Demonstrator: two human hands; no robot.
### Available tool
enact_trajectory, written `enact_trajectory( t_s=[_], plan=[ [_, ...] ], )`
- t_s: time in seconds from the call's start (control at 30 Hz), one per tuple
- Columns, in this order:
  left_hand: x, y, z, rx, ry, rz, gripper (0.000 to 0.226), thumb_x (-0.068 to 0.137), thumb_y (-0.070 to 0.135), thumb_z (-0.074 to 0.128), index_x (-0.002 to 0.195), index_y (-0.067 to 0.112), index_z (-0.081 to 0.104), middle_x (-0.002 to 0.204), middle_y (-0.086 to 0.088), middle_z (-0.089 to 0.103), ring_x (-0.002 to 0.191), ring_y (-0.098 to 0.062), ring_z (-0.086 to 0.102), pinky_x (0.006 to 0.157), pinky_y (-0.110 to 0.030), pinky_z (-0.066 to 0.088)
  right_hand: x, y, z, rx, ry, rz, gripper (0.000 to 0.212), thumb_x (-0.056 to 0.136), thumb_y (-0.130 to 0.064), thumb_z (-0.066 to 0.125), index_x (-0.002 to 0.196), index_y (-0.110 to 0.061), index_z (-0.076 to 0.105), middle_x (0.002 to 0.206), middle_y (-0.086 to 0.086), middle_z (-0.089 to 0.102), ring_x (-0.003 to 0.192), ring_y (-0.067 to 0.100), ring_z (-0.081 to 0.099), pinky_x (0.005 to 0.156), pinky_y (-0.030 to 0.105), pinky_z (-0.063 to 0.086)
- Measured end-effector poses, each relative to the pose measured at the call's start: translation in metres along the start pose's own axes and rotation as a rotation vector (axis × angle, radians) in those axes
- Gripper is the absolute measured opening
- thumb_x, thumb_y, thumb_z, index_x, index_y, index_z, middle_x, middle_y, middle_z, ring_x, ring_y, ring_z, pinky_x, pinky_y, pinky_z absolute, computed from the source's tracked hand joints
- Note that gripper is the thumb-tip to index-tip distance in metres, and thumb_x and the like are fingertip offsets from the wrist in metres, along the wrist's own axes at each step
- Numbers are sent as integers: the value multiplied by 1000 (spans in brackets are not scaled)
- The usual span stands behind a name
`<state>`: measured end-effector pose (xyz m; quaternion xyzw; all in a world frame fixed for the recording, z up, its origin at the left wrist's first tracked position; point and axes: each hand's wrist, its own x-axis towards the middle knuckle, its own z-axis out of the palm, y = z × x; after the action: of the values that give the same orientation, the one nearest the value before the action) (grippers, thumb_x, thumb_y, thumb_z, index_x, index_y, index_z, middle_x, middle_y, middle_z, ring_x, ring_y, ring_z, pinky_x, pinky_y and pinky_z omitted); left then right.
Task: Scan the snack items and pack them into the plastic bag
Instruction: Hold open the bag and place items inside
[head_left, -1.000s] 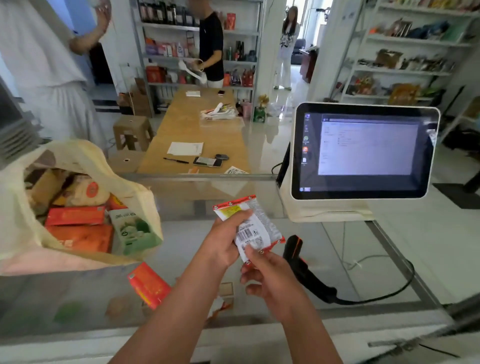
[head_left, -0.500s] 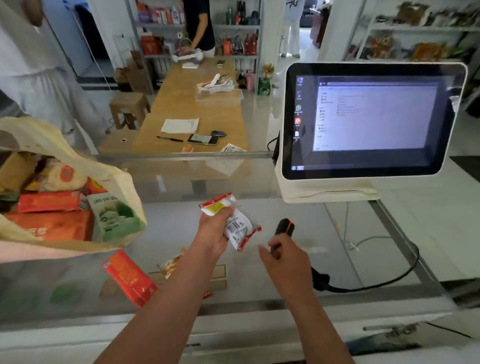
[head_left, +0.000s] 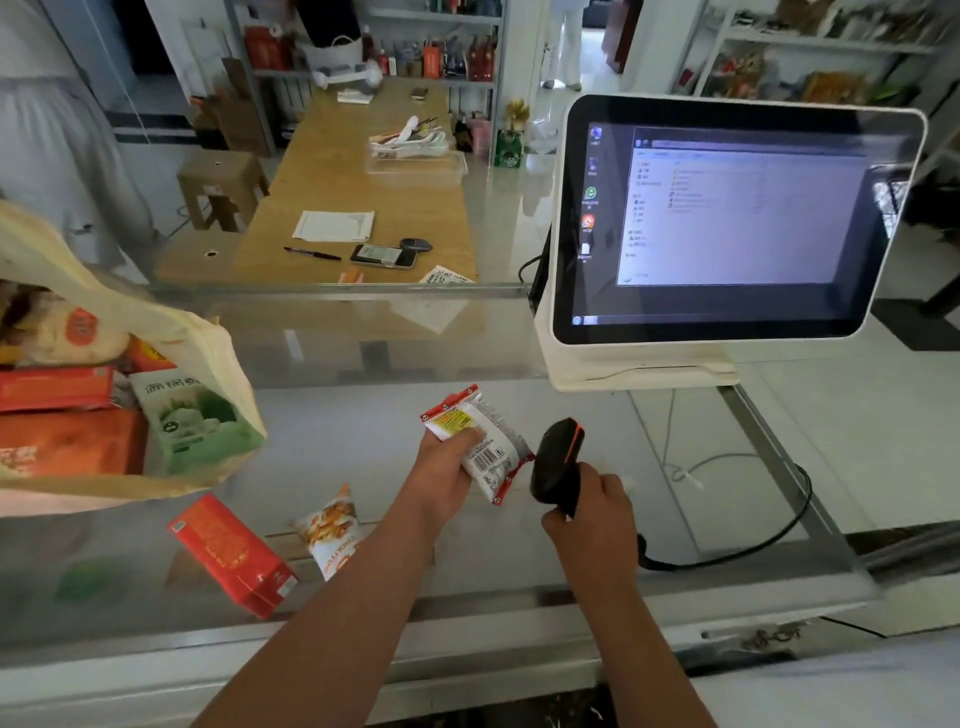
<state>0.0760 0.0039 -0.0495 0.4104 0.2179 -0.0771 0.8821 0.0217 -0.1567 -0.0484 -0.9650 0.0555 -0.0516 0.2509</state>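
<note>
Both bare forearms reach forward from the near edge, the left slanting up from the lower left, the right rising steeper beside it; the left hand (head_left: 444, 470) grips a packet (head_left: 485, 449), thumb laid across its face. The right hand (head_left: 592, 506) is curled round a scanner (head_left: 558, 460), whose head points at the packet; the two hands are near, not touching.

Bag (head_left: 223, 364) left, scanner (head_left: 558, 462) right of packet (head_left: 483, 441)
</note>
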Motion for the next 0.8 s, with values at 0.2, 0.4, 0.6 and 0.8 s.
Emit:
enact_trajectory(
  t_s=[0.2, 0.4, 0.6, 0.8],
  plan=[
    [5, -12, 7, 17, 53, 1, 34, 93, -3, 52, 121, 15, 52, 125, -14, 61, 114, -34, 59, 96, -50, 50, 11, -4, -50, 137, -109, -11, 20, 73, -25, 73, 69, -20, 54, 59, -5, 55, 56, 7, 53, 54, 18, 39],
    [5, -13, 21, 44, 53, 7, 36, 93, -5, 52, 126, 11, 51, 122, -14, 62, 109, -32, 62, 90, -44, 53, 16, -7, -82, 181, -198, 6, 20, 70, -23, 73, 62, -21, 55, 53, -6, 55, 52, 5, 53, 49, 12, 39],
    [6, -18, 25, 89, 70, 22, 39, 93, -2, 53, 129, 12, 50, 126, -13, 61, 112, -33, 61, 89, -44, 54, 14, -3, -90, 209, -218, 14, 15, 70, -23, 74, 68, -17, 61, 58, -1, 61, 58, 10, 59, 56, 20, 47],
    [5, -21, 25, 121, 79, 51, 36, 93, -1, 53, 127, 11, 51, 126, -15, 61, 111, -33, 62, 95, -47, 51, 12, -5, -97, 233, -225, 8, 14, 71, -22, 74, 74, -12, 65, 63, 2, 63, 59, 9, 58, 52, 17, 43]
  ],
)
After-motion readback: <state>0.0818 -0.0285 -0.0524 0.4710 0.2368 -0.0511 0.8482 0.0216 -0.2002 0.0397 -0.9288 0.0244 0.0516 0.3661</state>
